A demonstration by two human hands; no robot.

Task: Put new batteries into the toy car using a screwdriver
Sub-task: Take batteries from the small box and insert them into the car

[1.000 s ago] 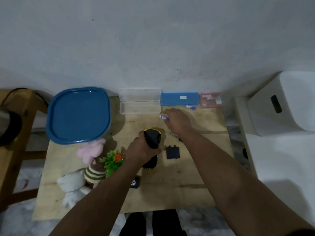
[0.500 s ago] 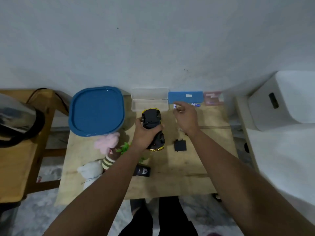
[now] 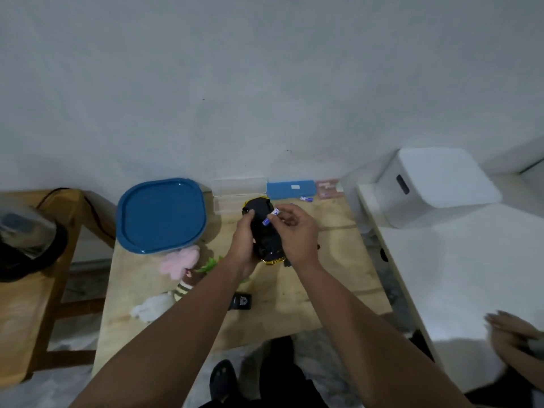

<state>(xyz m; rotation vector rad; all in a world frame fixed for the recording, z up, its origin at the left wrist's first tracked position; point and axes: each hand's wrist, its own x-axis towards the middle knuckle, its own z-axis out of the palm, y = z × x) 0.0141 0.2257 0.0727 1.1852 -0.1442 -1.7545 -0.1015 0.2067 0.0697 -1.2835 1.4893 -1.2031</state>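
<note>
My left hand [image 3: 242, 242] grips the black and yellow toy car [image 3: 263, 231] upside down above the wooden table [image 3: 323, 278]. My right hand [image 3: 294, 231] pinches a small blue and white battery [image 3: 270, 217] right over the car's underside. Another battery [image 3: 306, 198] lies on the table near the blue case. The black battery cover is mostly hidden behind my right wrist. No screwdriver shows clearly.
A big blue lid [image 3: 161, 214] on a container stands at back left, with a clear box [image 3: 239, 191], a blue case [image 3: 291, 189] and a pink packet [image 3: 329, 188] along the wall. Soft toys [image 3: 176, 266] and a black remote [image 3: 241, 301] lie at the left. Another person's hands [image 3: 512, 337] sit at far right.
My right hand lifted a battery from the back of the table and brought it over the car. My left hand raised the car and moved it toward the wall.
</note>
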